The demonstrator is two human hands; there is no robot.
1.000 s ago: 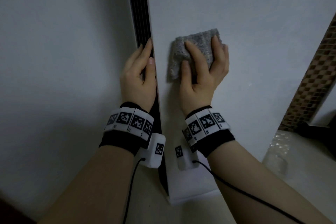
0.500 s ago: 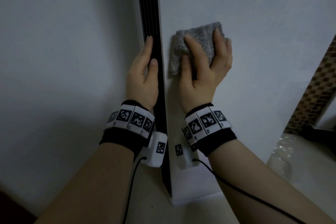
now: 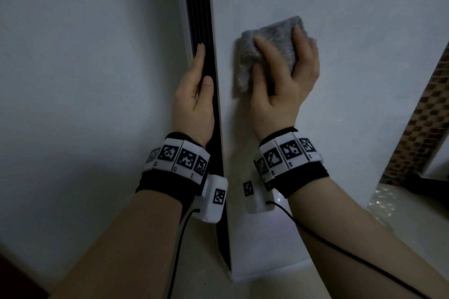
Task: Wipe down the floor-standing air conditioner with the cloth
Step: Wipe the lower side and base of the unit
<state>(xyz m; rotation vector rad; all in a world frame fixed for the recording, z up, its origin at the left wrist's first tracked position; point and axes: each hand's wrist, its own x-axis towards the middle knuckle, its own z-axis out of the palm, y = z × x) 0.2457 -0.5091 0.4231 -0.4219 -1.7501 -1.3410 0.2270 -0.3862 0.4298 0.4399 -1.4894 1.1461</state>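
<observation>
The floor-standing air conditioner (image 3: 352,85) fills the middle of the head view as a tall white panel, with a black louvred strip (image 3: 202,7) down its left edge. My right hand (image 3: 284,90) holds a grey folded cloth (image 3: 278,31) against the white panel, with the fingers and thumb curled over it. The cloth's left edge is blurred. My left hand (image 3: 192,99) rests flat along the black strip, fingers straight and pointing up, thumb by the corner. Both wrists wear marker bands with cables.
A plain wall (image 3: 85,80) stands close on the left. To the right are a brown mosaic tile strip (image 3: 418,128), clear crinkled plastic (image 3: 384,204) on the pale floor (image 3: 267,284), and a dark object (image 3: 427,184).
My right hand has slid the cloth a little upward on the white panel. My left hand has stayed on the black strip.
</observation>
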